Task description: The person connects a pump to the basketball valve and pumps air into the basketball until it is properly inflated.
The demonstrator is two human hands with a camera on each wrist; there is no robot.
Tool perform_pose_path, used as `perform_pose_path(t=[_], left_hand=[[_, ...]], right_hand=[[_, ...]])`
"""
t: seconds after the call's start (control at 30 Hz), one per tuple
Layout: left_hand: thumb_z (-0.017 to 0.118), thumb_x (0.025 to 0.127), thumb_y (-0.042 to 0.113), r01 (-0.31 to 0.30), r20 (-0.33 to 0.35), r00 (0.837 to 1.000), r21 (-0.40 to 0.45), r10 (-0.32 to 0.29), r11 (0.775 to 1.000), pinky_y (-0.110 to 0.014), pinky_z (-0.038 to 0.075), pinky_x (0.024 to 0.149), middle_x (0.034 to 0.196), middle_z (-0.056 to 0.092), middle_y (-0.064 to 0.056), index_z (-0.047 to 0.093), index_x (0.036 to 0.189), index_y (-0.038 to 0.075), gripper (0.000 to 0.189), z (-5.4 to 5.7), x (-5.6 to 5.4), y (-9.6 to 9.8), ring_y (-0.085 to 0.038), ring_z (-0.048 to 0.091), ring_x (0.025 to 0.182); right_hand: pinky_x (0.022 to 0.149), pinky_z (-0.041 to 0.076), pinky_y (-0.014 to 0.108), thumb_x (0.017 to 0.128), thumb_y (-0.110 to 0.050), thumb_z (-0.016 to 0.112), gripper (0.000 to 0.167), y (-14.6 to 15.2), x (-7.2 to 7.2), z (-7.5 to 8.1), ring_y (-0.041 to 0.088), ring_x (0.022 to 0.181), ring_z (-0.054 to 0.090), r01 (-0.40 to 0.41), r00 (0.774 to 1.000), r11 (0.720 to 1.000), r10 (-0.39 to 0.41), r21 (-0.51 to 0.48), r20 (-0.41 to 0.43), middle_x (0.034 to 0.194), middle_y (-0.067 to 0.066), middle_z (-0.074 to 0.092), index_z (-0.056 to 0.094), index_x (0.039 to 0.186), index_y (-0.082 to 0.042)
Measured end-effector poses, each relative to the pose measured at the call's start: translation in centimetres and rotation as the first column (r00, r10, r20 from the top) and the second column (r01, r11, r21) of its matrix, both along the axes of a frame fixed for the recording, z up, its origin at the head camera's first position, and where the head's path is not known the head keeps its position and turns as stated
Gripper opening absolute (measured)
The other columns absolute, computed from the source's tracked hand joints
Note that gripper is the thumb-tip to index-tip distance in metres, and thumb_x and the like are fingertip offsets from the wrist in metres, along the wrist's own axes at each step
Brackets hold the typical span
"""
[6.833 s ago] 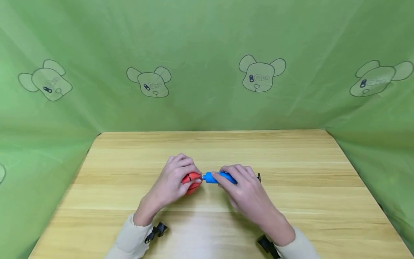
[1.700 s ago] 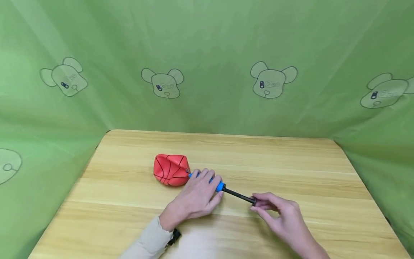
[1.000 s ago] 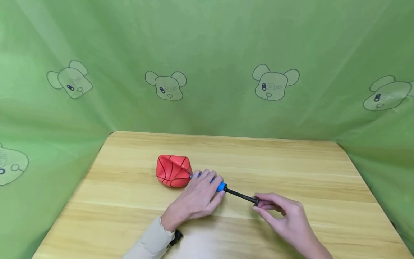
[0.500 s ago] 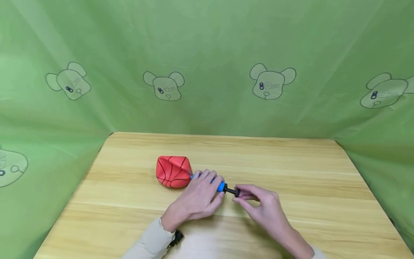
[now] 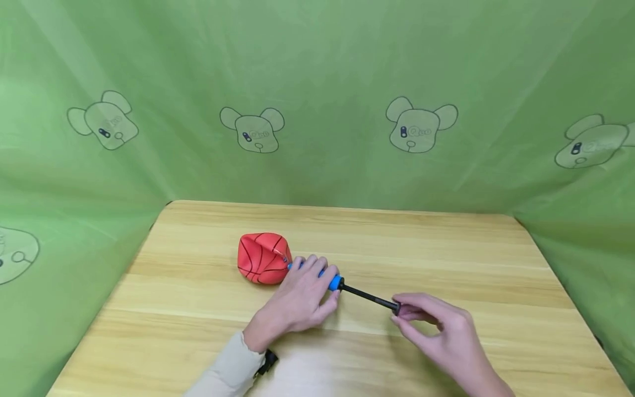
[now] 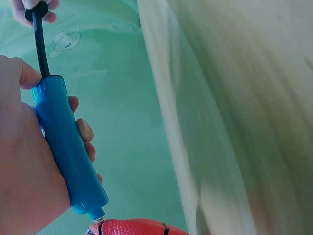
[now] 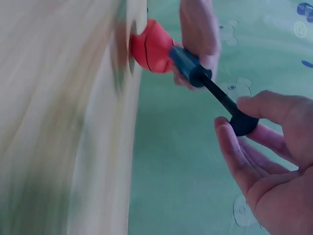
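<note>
A partly deflated red ball [image 5: 259,262] with black basketball lines lies left of centre on the table, its upper side dented. The nozzle end of a blue hand pump [image 6: 68,142] meets the ball at its right side. My left hand [image 5: 300,298] grips the blue barrel, fingers wrapped round it in the left wrist view. Out of the barrel runs a long black rod [image 5: 368,296]. My right hand [image 5: 441,331] pinches the black knob [image 7: 243,124] at the rod's end between thumb and fingers.
The wooden table [image 5: 446,248] has a pale wood-grain top. Behind it and at both sides hangs a green cloth [image 5: 327,66] with printed bear heads. A black wrist mount [image 5: 266,364] sits at the left sleeve.
The ball was first held in my left hand; now that hand grips the pump. Half a second ago the rod was mostly pushed in; my right hand has drawn it out rightward. The ball looks slightly fuller.
</note>
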State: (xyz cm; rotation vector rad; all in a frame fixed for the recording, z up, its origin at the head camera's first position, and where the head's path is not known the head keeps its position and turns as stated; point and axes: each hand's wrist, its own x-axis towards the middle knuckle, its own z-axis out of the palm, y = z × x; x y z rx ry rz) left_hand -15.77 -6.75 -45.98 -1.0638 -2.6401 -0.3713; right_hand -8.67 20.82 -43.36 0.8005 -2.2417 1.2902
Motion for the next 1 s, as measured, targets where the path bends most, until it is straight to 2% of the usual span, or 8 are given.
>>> perform_pose_path(t=[0.13, 0.2, 0.33, 0.53, 0.67, 0.8, 0.93, 1.0], left_hand=[[0.043, 0.099, 0.040, -0.008, 0.008, 1.000, -0.017, 0.008, 1.000, -0.040, 0.037, 0.085, 0.093, 0.044, 0.003, 0.050, 0.104, 0.019, 0.022, -0.1, 0.1, 0.0, -0.016, 0.042, 0.087], [0.042, 0.099, 0.039, -0.012, 0.005, 1.000, -0.018, 0.012, 1.000, -0.040, 0.037, 0.085, 0.093, 0.044, 0.003, 0.050, 0.103, 0.019, 0.022, -0.1, 0.1, 0.1, -0.017, 0.042, 0.086], [0.041, 0.099, 0.039, -0.010, -0.011, 1.000, -0.005, 0.010, 1.000, -0.040, 0.037, 0.084, 0.092, 0.045, 0.004, 0.051, 0.103, 0.019, 0.022, -0.4, 0.2, 0.3, -0.017, 0.042, 0.085], [0.043, 0.097, 0.039, 0.017, 0.004, 1.000, 0.012, -0.017, 1.000, -0.039, 0.037, 0.085, 0.094, 0.046, 0.004, 0.052, 0.105, 0.020, 0.022, -0.5, 0.3, 0.6, -0.016, 0.043, 0.087], [0.045, 0.098, 0.040, 0.025, 0.019, 0.999, 0.022, -0.026, 0.999, -0.038, 0.037, 0.087, 0.097, 0.047, 0.005, 0.053, 0.108, 0.021, 0.023, -0.3, 0.4, 0.5, -0.014, 0.044, 0.091], [0.045, 0.098, 0.040, 0.014, 0.012, 1.000, 0.017, -0.014, 1.000, -0.038, 0.037, 0.089, 0.099, 0.047, 0.006, 0.054, 0.109, 0.021, 0.023, -0.1, 0.2, 0.1, -0.014, 0.044, 0.093], [0.044, 0.099, 0.039, 0.025, 0.009, 1.000, 0.014, -0.025, 1.000, -0.036, 0.037, 0.087, 0.098, 0.047, 0.006, 0.055, 0.109, 0.020, 0.024, -0.1, -0.1, -0.1, -0.014, 0.044, 0.091], [0.043, 0.100, 0.038, 0.032, 0.004, 0.999, 0.012, -0.032, 0.999, -0.036, 0.037, 0.086, 0.097, 0.047, 0.005, 0.055, 0.109, 0.020, 0.023, -0.1, -0.1, -0.1, -0.014, 0.044, 0.090]], right_hand=[[0.074, 0.056, 0.021, 0.065, 0.017, 0.085, 0.051, 0.1, 0.3, 0.2, 0.008, 0.082, 0.073, 0.008, 1.000, 1.000, -0.008, 0.009, 0.006, 0.096, 0.006, 0.076, 0.075, 0.111, -0.003], [0.073, 0.056, 0.020, 0.065, 0.015, 0.086, 0.049, -0.6, -0.2, 0.0, 0.008, 0.080, 0.073, 0.010, 1.000, 1.000, -0.010, 0.022, -0.025, 0.095, 0.005, 0.076, 0.076, 0.110, -0.003], [0.071, 0.057, 0.020, 0.068, 0.010, 0.087, 0.043, -2.8, -1.6, -0.5, 0.012, 0.078, 0.074, -0.002, 0.999, 0.999, 0.003, 0.045, -0.036, 0.095, 0.005, 0.076, 0.076, 0.108, -0.003], [0.071, 0.057, 0.022, 0.073, 0.007, 0.086, 0.037, -4.8, -2.7, -1.1, 0.013, 0.077, 0.073, -0.041, 0.999, 0.998, 0.042, 0.047, -0.006, 0.095, 0.004, 0.076, 0.075, 0.107, -0.003], [0.071, 0.057, 0.022, 0.069, 0.010, 0.088, 0.042, -3.8, -2.2, -0.9, 0.014, 0.076, 0.073, -0.030, 0.999, 0.998, 0.031, 0.054, -0.022, 0.094, 0.004, 0.075, 0.075, 0.107, -0.002], [0.072, 0.057, 0.021, 0.062, 0.014, 0.088, 0.047, -1.1, -0.7, -0.3, 0.013, 0.076, 0.073, -0.015, 0.998, 0.999, 0.017, 0.033, -0.054, 0.092, 0.008, 0.075, 0.074, 0.106, 0.002], [0.073, 0.055, 0.017, 0.080, -0.010, 0.087, 0.030, 1.0, 0.6, 0.5, 0.007, 0.078, 0.073, 0.015, 0.995, 0.999, -0.012, 0.031, -0.102, 0.091, 0.009, 0.076, 0.076, 0.104, 0.002], [0.073, 0.055, 0.016, 0.088, -0.026, 0.081, 0.031, 1.0, 0.7, 0.7, 0.005, 0.078, 0.072, 0.025, 0.991, 0.999, -0.019, 0.046, -0.129, 0.092, 0.008, 0.076, 0.077, 0.105, 0.000]])
